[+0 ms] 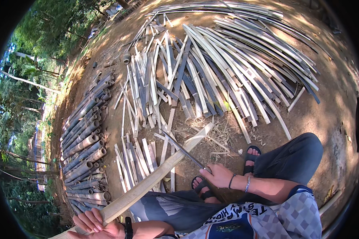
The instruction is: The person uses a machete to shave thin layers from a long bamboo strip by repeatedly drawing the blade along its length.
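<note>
You sat low over bare earth in dappled sunlight, with your knees apart. Your left hand (101, 228), at the bottom left, was grasping a long, pale bamboo slat (147, 183) near its lower end, the fingers curled over it. The slat slanted up and to the right, passing over your left leg (167, 209), and its far end stood out above the ground near the middle of the view. Your right hand (219, 175) was clenched around the handle of a knife (193, 160), its thin, dark blade pointing up and to the left and crossing the slat toward that far end. A pale curl lay at the slat just beyond the blade.

Below the far end, fine shavings (217, 137) littered the soil. Ahead of you, a broad heap of split strips (235, 75), some cream and some dark grey, fanned out across the ground. A smaller group of strips (139, 159) lay nearer, just left of the slat. Farther left, round bamboo poles (87, 139) were stacked with their cut ends toward you, and green trees (48, 28) rose behind. You wore open dark sandals (203, 187) and a black band (128, 228) on your left wrist.
</note>
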Tool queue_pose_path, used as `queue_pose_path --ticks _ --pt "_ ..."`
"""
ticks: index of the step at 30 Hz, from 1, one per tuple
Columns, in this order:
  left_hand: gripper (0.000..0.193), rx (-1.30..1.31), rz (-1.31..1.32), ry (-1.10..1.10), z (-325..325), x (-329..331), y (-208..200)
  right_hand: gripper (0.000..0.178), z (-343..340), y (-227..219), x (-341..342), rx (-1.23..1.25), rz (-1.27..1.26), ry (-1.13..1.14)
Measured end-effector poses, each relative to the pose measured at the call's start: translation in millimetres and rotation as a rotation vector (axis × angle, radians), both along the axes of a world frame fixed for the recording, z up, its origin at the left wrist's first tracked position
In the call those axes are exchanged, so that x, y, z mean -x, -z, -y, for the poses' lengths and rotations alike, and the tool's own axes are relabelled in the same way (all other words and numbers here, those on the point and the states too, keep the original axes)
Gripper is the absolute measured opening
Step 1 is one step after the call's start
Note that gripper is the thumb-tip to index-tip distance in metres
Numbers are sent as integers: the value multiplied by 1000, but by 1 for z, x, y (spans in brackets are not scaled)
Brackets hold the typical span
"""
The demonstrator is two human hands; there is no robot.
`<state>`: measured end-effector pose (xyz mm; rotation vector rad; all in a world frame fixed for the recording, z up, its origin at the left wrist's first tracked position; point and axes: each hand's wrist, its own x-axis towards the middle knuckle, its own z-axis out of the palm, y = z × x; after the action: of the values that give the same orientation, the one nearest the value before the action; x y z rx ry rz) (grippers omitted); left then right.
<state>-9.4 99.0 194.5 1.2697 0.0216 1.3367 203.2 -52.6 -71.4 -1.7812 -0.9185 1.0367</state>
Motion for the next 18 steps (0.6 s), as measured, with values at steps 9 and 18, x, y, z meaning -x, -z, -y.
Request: queue_pose_path --ticks 9,18 --pt "49 35 -16 -60 -6 0 -3 55 -2 45 -6 151 -60 44" --pt "49 59 -22 -130 -12 3 -4 50 3 0 -2 -17 90 -178"
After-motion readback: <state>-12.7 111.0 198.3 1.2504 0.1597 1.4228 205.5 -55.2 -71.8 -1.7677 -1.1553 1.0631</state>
